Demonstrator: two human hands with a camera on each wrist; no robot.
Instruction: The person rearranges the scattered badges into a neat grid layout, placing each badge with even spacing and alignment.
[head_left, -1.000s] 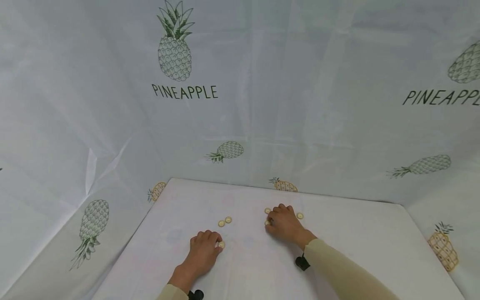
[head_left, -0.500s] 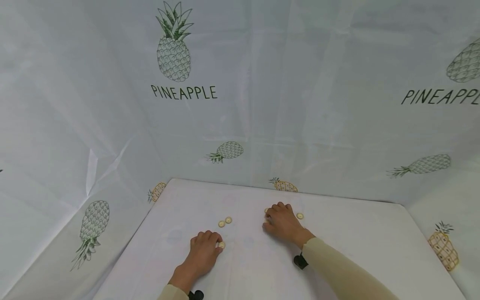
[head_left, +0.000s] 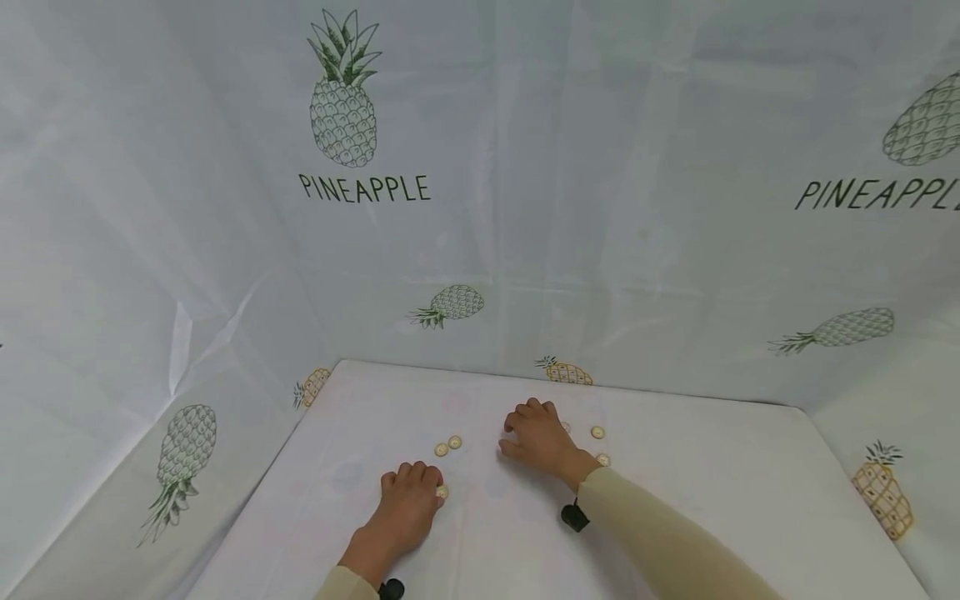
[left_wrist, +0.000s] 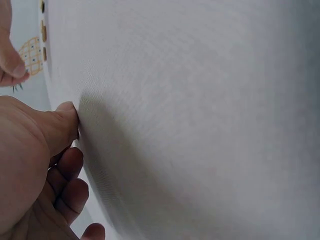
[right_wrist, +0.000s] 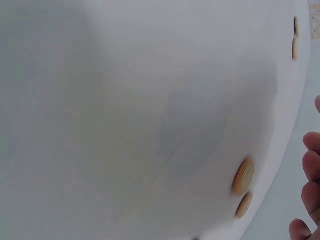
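Observation:
My left hand rests low over the white table. Its thumb and index finger pinch a round pale wooden piece; in the left wrist view the fingers hide that piece and the thumb tip meets the cloth. Farther right, my right hand hovers with bent, spread fingers, and a gap shows between thumb and index finger. Several fingertips in the right wrist view hold nothing visible. Near this hand lie more wooden pieces, one to its right and another beside the sleeve.
Two more wooden pieces sit close together between the hands, beyond the left one. A white pineapple-print sheet rises behind the table and along both sides. A small dark device hangs under the right wrist.
My right hand has shifted left from the pieces it was touching, uncovering the piece beside the sleeve. The left hand has barely moved and keeps its wooden piece.

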